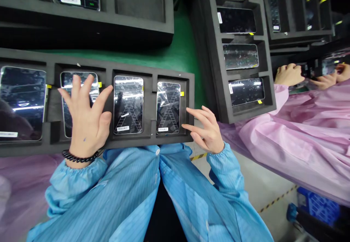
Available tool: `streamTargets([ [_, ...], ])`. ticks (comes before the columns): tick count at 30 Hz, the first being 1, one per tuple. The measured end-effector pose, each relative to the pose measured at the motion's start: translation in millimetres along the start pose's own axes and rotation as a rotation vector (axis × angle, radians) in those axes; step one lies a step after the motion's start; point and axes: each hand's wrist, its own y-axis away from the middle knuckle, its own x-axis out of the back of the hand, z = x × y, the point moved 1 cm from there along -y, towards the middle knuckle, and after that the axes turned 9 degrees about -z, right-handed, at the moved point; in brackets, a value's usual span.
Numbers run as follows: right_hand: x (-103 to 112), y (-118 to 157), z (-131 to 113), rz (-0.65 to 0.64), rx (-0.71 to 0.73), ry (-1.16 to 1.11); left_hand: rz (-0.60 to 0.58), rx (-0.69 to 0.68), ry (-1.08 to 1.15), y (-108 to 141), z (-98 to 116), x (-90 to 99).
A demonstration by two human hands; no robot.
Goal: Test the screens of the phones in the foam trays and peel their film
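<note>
A dark foam tray [106, 141] lies across the front of the green surface, its compartments holding several phones. Over the second phone from the left [66, 105] is my left hand [89, 114], fingers spread, hiding part of its screen; whether it touches the glass is unclear. The phone to its right [128, 107] and the rightmost phone [168, 107] both show crossing line patterns and white labels. My right hand [205, 129] is at the tray's right end, fingers apart and holding nothing. At the far left lies a larger phone [23, 99].
Another foam tray [136, 28] stands behind at the upper left. To the right, a foam tray [239, 114] holds several phones. Beyond it are more trays and the hands [290, 75] of people in pink sleeves. Green surface [187, 52] shows between the trays.
</note>
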Motion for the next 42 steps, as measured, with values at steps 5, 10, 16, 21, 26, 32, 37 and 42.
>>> streamTargets([
  [5, -10, -32, 16, 0.094, -0.235, -0.015, -0.016, -0.012, 0.006, 0, -2, -1.4],
  [10, -21, -68, 31, 0.105, -0.324, 0.116, -0.028, -0.017, 0.000, 0, -4, -1.3],
  [16, -25, -77, 32, 0.055, -0.346, 0.258, 0.031, -0.063, 0.034, -1, -10, -7.5],
  [21, -25, -72, 27, 0.097, -0.255, 0.273, 0.028, -0.070, 0.052, -1, -13, -10.1],
  [26, -25, -66, 21, 0.074, -0.211, 0.256, 0.027, -0.069, 0.047, 0, -13, -7.7],
  [32, -26, -57, 9, 0.051, -0.097, 0.255, 0.029, -0.073, 0.048, 0, -13, -7.9],
  [37, -29, -50, -1, 0.022, -0.028, 0.222, 0.032, -0.074, 0.053, 0, -11, -7.4],
  [42, -31, -42, -13, -0.007, 0.040, 0.181, 0.033, -0.073, 0.045, -1, -13, -7.9],
])
